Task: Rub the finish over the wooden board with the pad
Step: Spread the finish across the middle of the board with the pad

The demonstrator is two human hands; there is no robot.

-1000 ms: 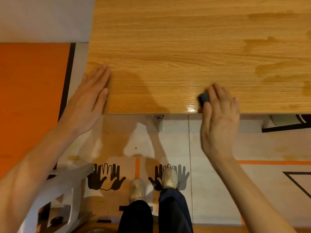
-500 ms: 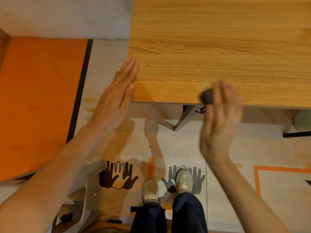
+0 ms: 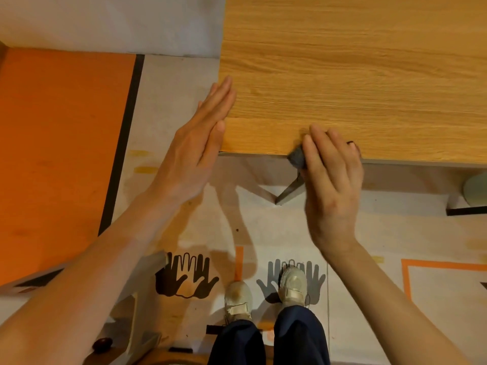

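The board (image 3: pixel 355 75) runs off the top and right of view, its long axis hard to judge, its near edge crossing in front of me. My left hand (image 3: pixel 195 154) lies flat, fingers straight, against its left corner. My right hand (image 3: pixel 332 185) pinches the dark pad (image 3: pixel 296 157) at the near edge; my fingers hide most of it.

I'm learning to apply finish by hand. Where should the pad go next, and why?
Probably slide the pad away from the near edge, up along the board. The right hand holds it half off the edge, while the left hand braces the corner.
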